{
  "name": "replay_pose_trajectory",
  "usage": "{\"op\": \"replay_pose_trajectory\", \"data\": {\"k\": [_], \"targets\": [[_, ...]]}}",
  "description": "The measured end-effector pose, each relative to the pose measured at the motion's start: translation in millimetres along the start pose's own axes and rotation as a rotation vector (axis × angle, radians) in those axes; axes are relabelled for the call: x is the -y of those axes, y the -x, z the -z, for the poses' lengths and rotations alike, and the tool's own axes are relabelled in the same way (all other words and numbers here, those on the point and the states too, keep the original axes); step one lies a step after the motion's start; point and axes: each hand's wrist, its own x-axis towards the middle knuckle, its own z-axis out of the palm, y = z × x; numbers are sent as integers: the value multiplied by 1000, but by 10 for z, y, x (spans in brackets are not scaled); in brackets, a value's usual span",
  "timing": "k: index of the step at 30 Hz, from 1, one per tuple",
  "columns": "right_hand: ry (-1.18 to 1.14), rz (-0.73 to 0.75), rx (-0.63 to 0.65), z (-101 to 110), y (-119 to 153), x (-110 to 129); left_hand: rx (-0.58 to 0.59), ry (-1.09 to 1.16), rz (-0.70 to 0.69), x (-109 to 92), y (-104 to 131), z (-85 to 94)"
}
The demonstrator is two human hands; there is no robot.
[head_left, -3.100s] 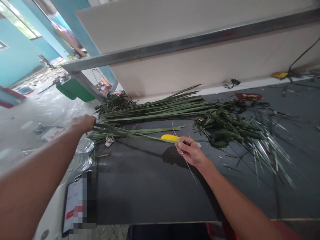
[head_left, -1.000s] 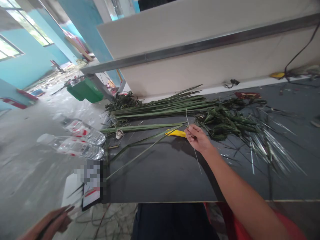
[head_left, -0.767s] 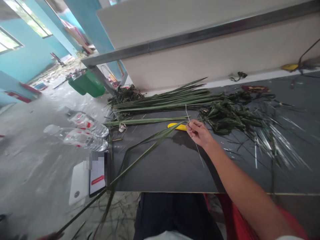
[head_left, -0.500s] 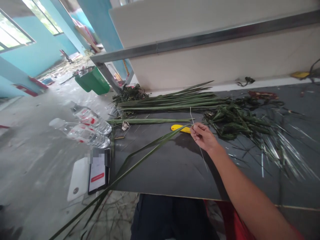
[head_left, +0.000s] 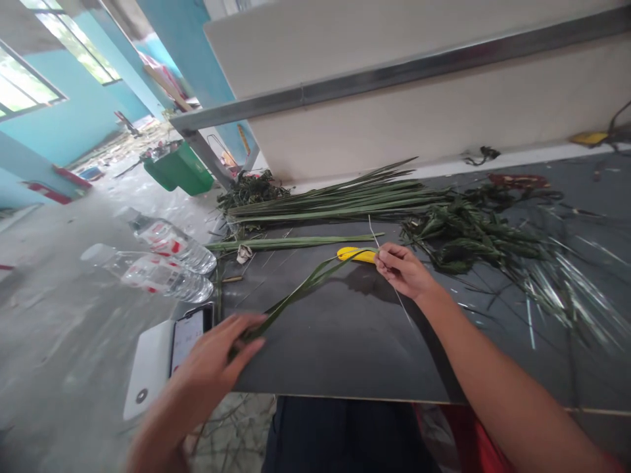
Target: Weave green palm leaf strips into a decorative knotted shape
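- Left hand (head_left: pixel 217 351) returns to head view, curled at the leaf strips (head_left: pixel 306 285) above the desk (head_left: pixel 315 358); I can't tell whether it grips.
- Right hand (head_left: pixel 401 268) pinches their ends and a thin stick (head_left: pixel 373 230).
- They seem light, bendy; I'd hold near the ends.

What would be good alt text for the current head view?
The right hand pinches green leaf strips and a thin pale stick above a dark table, while the left hand grips the strips farther along. A yellow object is by the right hand; long leaves lie behind, with two bottles and a phone at left.
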Motion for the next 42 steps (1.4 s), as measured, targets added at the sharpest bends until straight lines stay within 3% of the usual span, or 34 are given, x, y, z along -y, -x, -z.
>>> {"op": "replay_pose_trajectory", "data": {"k": [4,6,8,11,16,25,32,35,38,42], "targets": [[11,14,11,-9,-4,-4,-2,70,-84,-333,-728,-422],[10,17,6,-8,-12,-13,85,33,-115,-496,-979,-583],[3,15,-1,-2,-25,-25,102,-2,-115,-581,-1126,-695],[1,24,-5,10,-51,-45,-2,2,-144,-560,-1185,-795],[9,41,-37,35,-91,-62,-213,87,-116,-384,-1090,-872],[19,48,-77,35,-88,-43,-240,275,17,-141,-653,-724],[35,83,-115,35,-83,-48,-431,82,71,167,-166,-758],[35,72,-111,39,-76,-33,-513,-16,180,281,66,-729],[58,37,-75,34,-61,-28,-469,15,329,273,181,-693],[78,21,-51,20,-39,-39,-322,230,312,-17,-5,-729]]}}
